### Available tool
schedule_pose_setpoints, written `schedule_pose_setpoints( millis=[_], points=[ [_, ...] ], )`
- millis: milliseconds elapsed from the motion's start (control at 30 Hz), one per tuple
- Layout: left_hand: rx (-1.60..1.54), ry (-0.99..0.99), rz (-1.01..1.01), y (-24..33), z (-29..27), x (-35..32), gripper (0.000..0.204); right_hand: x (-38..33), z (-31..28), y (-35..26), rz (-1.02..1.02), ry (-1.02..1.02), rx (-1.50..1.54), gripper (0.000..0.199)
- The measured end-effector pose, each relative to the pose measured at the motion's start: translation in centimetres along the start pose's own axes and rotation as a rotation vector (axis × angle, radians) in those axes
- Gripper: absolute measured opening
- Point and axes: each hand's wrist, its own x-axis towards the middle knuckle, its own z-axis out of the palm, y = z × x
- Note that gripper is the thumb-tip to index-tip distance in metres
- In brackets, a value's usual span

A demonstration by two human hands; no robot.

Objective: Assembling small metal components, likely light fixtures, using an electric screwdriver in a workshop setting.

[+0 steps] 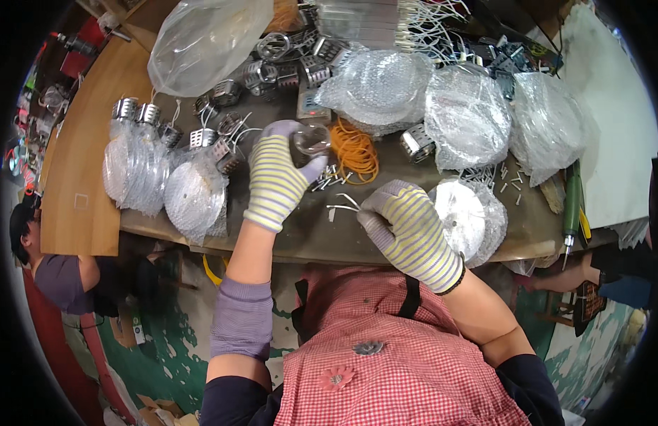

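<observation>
My left hand [278, 174], in a striped knit glove, is closed around a shiny round metal cup [312, 140] above the dark work table. My gloved right hand [408, 228] is lower and to the right, its fingers pinched together on thin white wires [346, 204]; whether they hold anything more is hidden. Between the hands lie small screws [329, 177] and a coil of orange bands [354, 151]. A shiny metal disc [457, 219], partly in bubble wrap, lies just beyond my right hand.
Bubble-wrapped pieces [377, 86] crowd the back and both sides. Perforated metal lamp sockets [261, 74] are piled behind my left hand. A green electric screwdriver [572, 202] lies at the right edge, beside a white board [613, 135]. Another person [59, 273] sits at left.
</observation>
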Motion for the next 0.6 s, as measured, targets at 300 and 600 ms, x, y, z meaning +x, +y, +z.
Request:
schedule_pose_setpoints(
  millis=[300, 600],
  points=[
    [-0.197, -0.101, 0.136, 3.8, -4.8, -6.6, 0.056, -0.2, 0.0, 0.0, -0.047, 0.036, -0.029, 0.014],
    [0.046, -0.046, 0.149, 6.7, -7.1, -7.6, 0.061, -0.3, 0.5, -1.0, -0.119, -0.151, -0.193, 0.014]
  ],
)
